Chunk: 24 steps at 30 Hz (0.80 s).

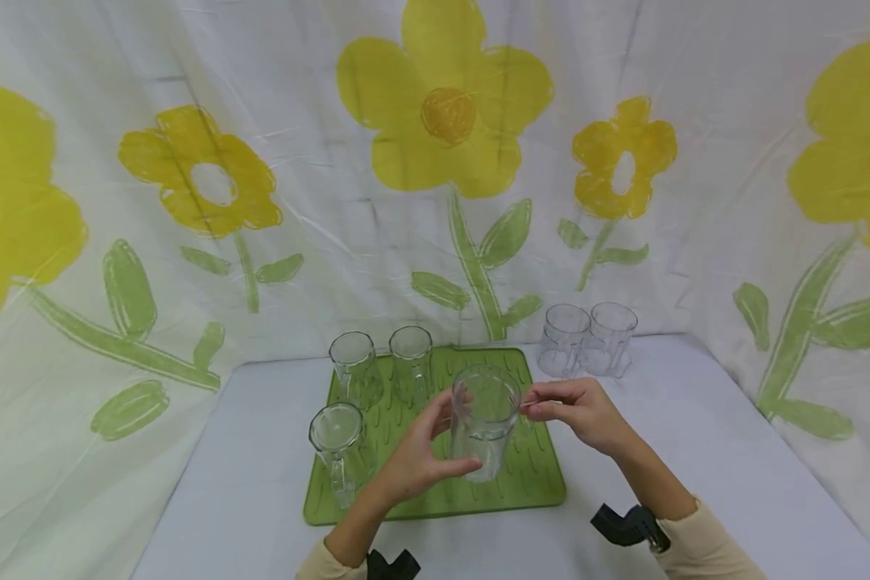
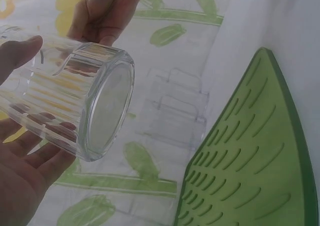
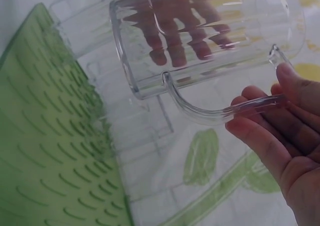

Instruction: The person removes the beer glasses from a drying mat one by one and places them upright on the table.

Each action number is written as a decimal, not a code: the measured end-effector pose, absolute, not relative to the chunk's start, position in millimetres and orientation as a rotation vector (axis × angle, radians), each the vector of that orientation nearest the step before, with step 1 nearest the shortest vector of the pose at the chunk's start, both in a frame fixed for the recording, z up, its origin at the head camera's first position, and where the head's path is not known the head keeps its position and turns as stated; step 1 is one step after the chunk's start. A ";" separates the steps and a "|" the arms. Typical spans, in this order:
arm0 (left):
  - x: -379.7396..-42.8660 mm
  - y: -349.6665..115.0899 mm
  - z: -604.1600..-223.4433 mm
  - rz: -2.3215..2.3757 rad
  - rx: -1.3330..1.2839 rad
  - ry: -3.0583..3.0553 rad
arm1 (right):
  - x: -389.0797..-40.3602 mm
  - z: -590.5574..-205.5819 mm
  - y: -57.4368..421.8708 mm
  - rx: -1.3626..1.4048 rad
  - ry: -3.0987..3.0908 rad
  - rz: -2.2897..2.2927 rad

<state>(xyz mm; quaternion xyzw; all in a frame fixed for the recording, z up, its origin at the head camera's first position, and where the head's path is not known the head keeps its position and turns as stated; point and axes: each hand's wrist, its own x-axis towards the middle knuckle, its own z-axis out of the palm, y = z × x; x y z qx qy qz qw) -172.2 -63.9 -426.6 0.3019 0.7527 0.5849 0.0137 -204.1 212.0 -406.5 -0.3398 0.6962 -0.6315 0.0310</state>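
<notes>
A slip looks the likeliest trouble: the clear glass mug (image 1: 486, 427) is held in the air at the centre of the frame, seen over the right part of the green drying mat (image 1: 540, 479), and its smooth wall offers little to catch on. The left hand (image 1: 419, 459) wraps the body, thumb on the near side and fingers spread along the far side. The right hand (image 1: 576, 412) is nearly closed, pinching only the handle (image 3: 202, 113) between thumb and fingertips. Were the left hand to loosen early, that light pinch could let the mug swing or twist. A low sideways move toward the left could also knock glass on glass and chip a rim.

As for containers, nothing shows inside the held mug. Three more stand on the mat: a rear-left mug (image 1: 357, 374), a rear-centre mug (image 1: 412, 370) and a front-left mug (image 1: 338, 455). Two others, the back-right pair (image 1: 565, 342), stand close together on the white surface (image 1: 718, 459) beyond the mat's upper-right corner; whether they touch is unclear. No contents show in any of these, and I cannot tell which way up the mat's three stand.
</notes>
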 end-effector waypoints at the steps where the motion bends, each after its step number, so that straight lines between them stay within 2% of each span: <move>1: -172.3 -64.0 -426.5 1.821 0.942 2.348 | -204.4 -406.2 211.9 -1.047 2.148 -1.945; 24: -171.5 -63.4 -427.9 1.816 0.822 2.455 | -205.2 -404.2 210.4 -1.032 2.176 -1.957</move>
